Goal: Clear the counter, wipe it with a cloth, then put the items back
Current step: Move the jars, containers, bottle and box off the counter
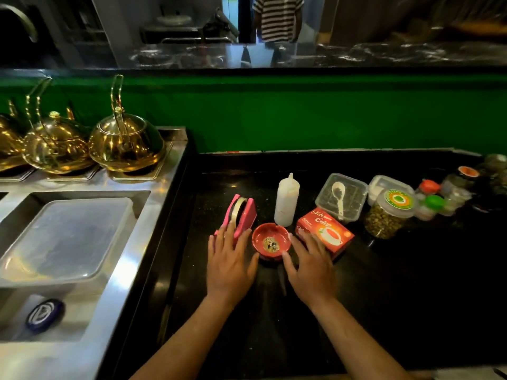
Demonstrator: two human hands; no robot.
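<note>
Head view: both hands low over black desk [274, 325], fingers spread and straight, holding nothing. Left hand [229, 263] touches pink tape dispenser [241, 215]; right hand [312, 266] rests against orange tea box [325, 231]; red bowl [271, 241] between them, small dark scrap inside. Likely clearing step; no cloth visible. Next move calls for gripping bowl or neighbours and lifting them off. Behind: white squeeze bottle [286, 200]; clear tub [341, 197] with dark leaves and white spoon; lidded jar [388, 213] of greenish bits.
</note>
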